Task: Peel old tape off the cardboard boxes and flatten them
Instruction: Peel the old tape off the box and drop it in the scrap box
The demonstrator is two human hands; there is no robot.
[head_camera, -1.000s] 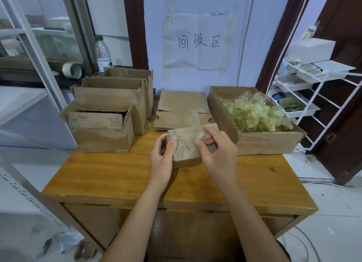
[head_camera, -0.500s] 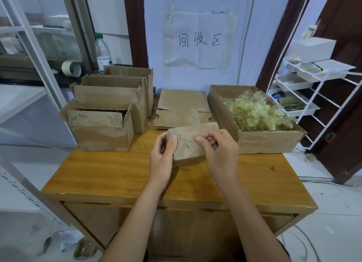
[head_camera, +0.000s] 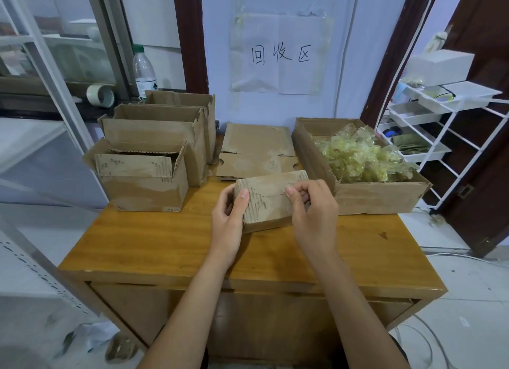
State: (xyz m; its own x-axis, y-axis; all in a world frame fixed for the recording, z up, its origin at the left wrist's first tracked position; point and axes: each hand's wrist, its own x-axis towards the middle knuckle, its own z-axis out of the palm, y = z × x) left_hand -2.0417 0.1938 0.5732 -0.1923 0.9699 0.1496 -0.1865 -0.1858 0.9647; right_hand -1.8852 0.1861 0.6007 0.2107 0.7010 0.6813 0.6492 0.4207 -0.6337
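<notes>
Peeling step in hand: small cardboard box (head_camera: 268, 200) held above the tabletop (head_camera: 154, 244), left hand (head_camera: 230, 219) gripping its end, right hand (head_camera: 314, 214) fingers (head_camera: 293, 193) pinching at its top face. Next move likely requires lifting a tape edge; none discernible

The right hand (head_camera: 314, 217) covered the right end of the small box (head_camera: 268, 200); whether its fingertips pinched tape there could not be told. The flattened cardboard (head_camera: 256, 151) was partly hidden behind that box. The bottle (head_camera: 143, 72) label was possibly printed, but too small to read
</notes>
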